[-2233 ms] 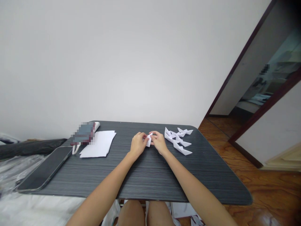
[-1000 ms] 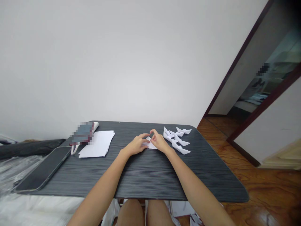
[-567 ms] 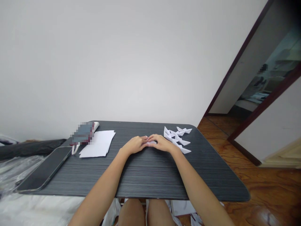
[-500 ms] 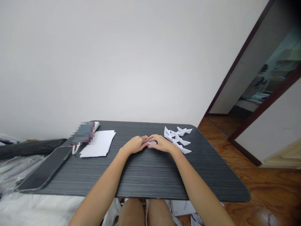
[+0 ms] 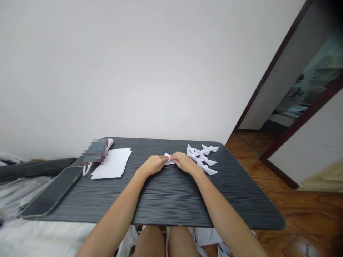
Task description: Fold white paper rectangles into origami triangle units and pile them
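A small piece of folded white paper (image 5: 169, 162) lies on the dark table in front of me, its middle partly hidden by fingers. My left hand (image 5: 155, 164) grips its left side, fingertips pressed on the paper. From the other side my right hand (image 5: 184, 162) is closed on the paper too, its fingers bent down onto the top. The fingertips of both hands nearly meet. Just right of my right hand sit several folded paper boats (image 5: 193, 153), grouped close together.
Left of my hands lies a stack of white paper sheets (image 5: 114, 167), partly under a blurred-out object (image 5: 95, 151) with a white strap. A phone (image 5: 52, 192) lies at the left end of the dark striped table (image 5: 171, 200). A white wall (image 5: 160, 71) rises behind.
My right hand's fingers have gone from arching around the paper to pressing down on it. More of the folded paper shows between my hands.
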A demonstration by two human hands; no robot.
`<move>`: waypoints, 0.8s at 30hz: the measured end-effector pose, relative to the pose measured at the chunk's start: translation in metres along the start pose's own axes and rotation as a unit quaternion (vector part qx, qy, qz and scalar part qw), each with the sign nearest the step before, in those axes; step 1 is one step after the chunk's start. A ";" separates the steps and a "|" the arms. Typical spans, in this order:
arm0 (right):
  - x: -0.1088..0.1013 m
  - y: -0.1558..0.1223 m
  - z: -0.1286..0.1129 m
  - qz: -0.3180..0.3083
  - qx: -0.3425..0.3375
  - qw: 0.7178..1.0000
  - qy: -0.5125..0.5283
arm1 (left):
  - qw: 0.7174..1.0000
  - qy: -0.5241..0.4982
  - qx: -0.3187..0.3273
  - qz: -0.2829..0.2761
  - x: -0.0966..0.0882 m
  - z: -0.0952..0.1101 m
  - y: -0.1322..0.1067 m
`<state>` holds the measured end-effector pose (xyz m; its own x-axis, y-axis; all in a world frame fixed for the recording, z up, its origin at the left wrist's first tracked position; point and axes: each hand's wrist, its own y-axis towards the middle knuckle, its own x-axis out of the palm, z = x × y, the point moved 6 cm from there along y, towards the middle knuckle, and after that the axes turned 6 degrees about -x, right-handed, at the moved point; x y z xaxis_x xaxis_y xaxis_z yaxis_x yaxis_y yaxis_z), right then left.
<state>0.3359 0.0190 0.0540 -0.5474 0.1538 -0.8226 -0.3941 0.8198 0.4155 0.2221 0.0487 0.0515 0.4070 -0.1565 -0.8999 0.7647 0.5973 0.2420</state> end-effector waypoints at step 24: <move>0.008 -0.001 0.036 0.005 0.124 0.992 -0.006 | 0.985 0.028 -0.163 0.039 0.001 -0.034 0.008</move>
<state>0.3587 0.0396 0.0327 -0.5412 0.1684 -0.8238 -0.1933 0.9286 0.3168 0.2116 0.0805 0.0403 0.4231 -0.0618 -0.9040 0.5272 0.8282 0.1901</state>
